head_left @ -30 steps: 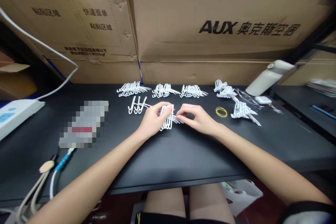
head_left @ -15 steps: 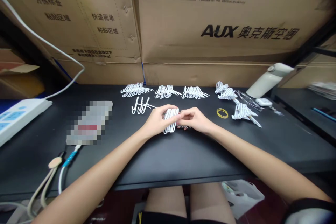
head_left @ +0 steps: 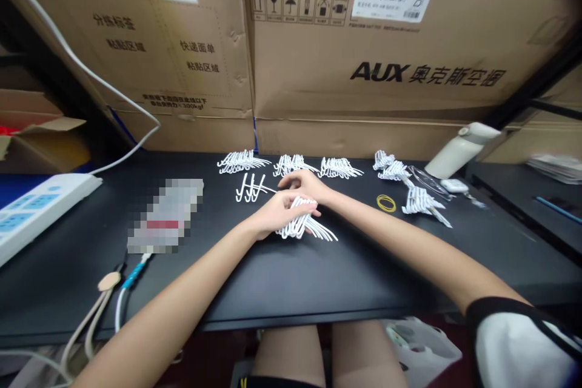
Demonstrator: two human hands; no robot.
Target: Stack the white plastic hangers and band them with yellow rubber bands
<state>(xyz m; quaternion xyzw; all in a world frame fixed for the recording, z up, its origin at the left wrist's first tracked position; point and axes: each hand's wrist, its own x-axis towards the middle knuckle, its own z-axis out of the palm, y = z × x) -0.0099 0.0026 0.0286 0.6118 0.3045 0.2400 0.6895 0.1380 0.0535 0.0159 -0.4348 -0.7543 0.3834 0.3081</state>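
Note:
My left hand [head_left: 277, 212] is closed around a bundle of white wire hooks [head_left: 293, 224]; their straight stems fan out to the right, low over the table. My right hand [head_left: 300, 185] reaches across just behind it, palm down, with bent fingers apart at the stem ends of several loose white hooks [head_left: 250, 188] lying on the table. Its thumb is hidden behind my left hand. Behind them lie three white hook piles: a left pile [head_left: 240, 161], a middle pile [head_left: 293, 163] and a right pile [head_left: 339, 167].
More white hook bundles [head_left: 422, 201] lie at the right, near yellow rubber bands [head_left: 386, 203]. A pale bottle [head_left: 461, 148] leans beside a small white case [head_left: 454, 185]. At the left are a blurred-out phone [head_left: 166, 218] and a power strip [head_left: 40, 209]. Large cartons [head_left: 309, 91] stand behind.
My right hand has left the bundle and moved left, past my left hand, toward the loose hooks. The held bundle's stems now show. The view has tilted up slightly.

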